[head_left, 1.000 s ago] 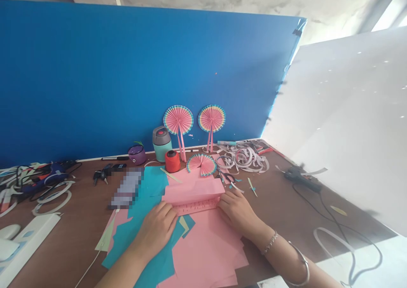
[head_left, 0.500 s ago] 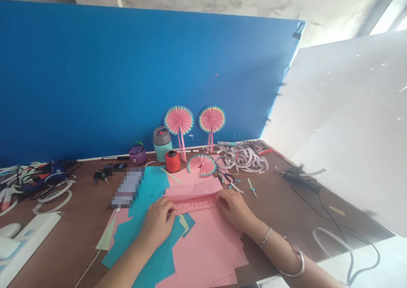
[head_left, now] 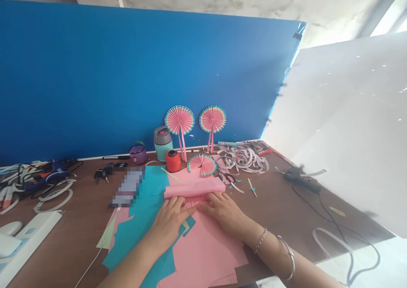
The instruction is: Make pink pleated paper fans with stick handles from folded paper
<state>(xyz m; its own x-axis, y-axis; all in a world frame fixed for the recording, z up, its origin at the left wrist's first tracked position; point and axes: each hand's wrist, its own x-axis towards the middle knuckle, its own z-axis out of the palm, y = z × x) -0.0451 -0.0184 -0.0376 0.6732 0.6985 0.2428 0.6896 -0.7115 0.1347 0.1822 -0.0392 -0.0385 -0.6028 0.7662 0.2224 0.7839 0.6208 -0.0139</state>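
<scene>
A pink paper sheet (head_left: 206, 245) lies on the brown table over teal paper (head_left: 146, 220). Its far end is gathered into a narrow folded pink strip (head_left: 194, 188). My left hand (head_left: 170, 222) rests flat on the sheet with its fingertips pressing just below the fold. My right hand (head_left: 222, 211), bracelets on its wrist, lies flat beside it, fingers stretched out and touching the same fold from the right. Both hands meet near the middle of the strip.
Two finished pink paper fans (head_left: 179, 120) (head_left: 212, 119) lean on the blue board; a half fan (head_left: 201, 164) lies flat. Nearby are an orange thread spool (head_left: 173, 161), a grey-teal bottle (head_left: 162, 142), scissors (head_left: 226, 177), curled paper strips (head_left: 244, 157), glue guns (head_left: 299, 177) (head_left: 47, 175) and a blurred phone (head_left: 127, 187).
Both hands slid inward from the ends of the fold to its middle. The raised pink flap has been folded down into a narrower strip.
</scene>
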